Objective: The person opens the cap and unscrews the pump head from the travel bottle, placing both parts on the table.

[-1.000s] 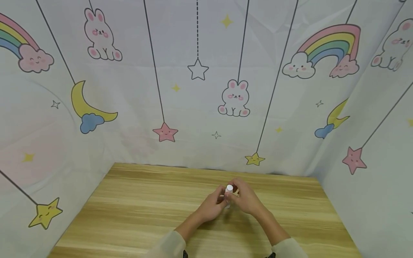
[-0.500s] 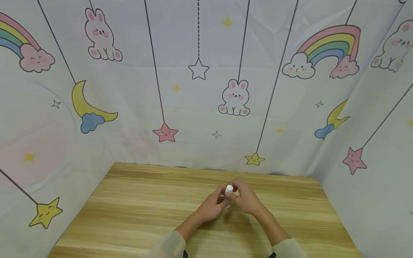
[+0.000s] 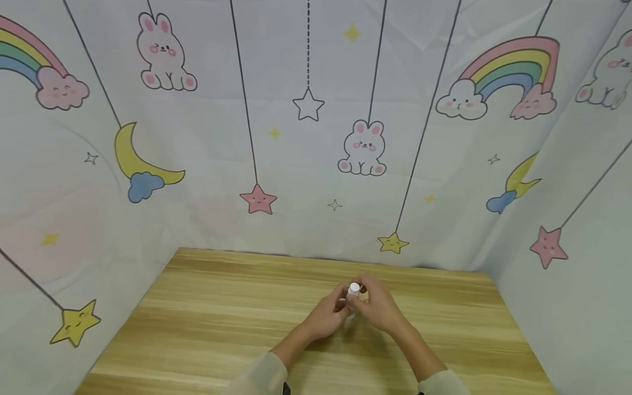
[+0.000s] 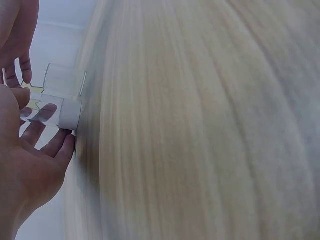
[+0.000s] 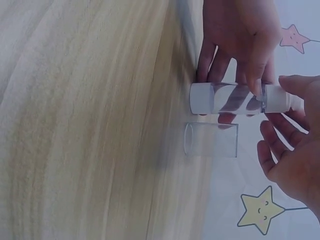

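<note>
A small clear bottle with a white base and a white pump top point(image 5: 276, 99) stands upright on the table between both hands. Its white top shows in the head view point(image 3: 354, 287). My left hand point(image 3: 326, 314) grips the clear body, the fingers wrapped behind it and the thumb in front, as the right wrist view shows. With thumb and fingers my right hand point(image 3: 379, 306) pinches the white top. Beside the bottle, a clear cylindrical cap point(image 5: 212, 140) stands on the table; it also shows in the left wrist view point(image 4: 65, 80). Fingers hide much of the bottle from the head.
The wood-grain table point(image 3: 222, 307) reaches back to a white cloth backdrop point(image 3: 296, 230) printed with rabbits, stars, moons and rainbows. Cloth also closes off the left and right sides.
The head view has shifted slightly, so the scene sits a little further right. Both hands keep their hold on the bottle, with hardly any visible movement.
</note>
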